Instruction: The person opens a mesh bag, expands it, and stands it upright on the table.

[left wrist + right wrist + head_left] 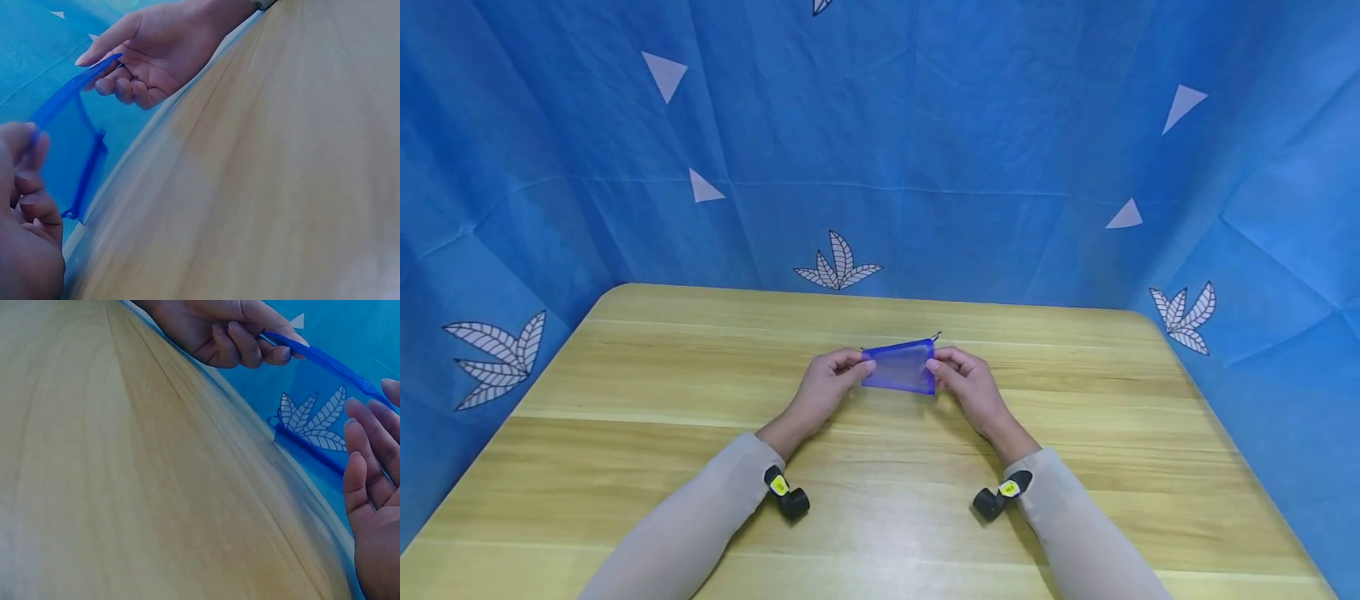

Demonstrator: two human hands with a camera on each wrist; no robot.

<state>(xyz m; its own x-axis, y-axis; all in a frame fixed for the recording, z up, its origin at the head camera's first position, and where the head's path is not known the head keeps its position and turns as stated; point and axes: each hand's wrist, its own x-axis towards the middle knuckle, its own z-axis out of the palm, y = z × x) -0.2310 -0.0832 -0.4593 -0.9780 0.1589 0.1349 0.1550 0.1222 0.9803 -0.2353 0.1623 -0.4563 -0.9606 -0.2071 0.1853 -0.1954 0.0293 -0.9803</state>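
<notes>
I see the sheer blue-violet pouch (898,368) raised above the table (625,467), spread between two hands. The left hand (822,388) has a closed pinch grip on one side edge; the right hand (974,390) pinches the opposite edge, thumb in front. Each pale sleeve (700,508) carries a small black camera (792,502). Beyond the table I see a leaf-printed blue curtain (910,125).

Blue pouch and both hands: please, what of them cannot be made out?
Head view: the cord, too small to tell if knotted.
Left wrist view: part of the left hand, cut by the left edge.
Right wrist view: part of the pouch, behind the right hand.
</notes>
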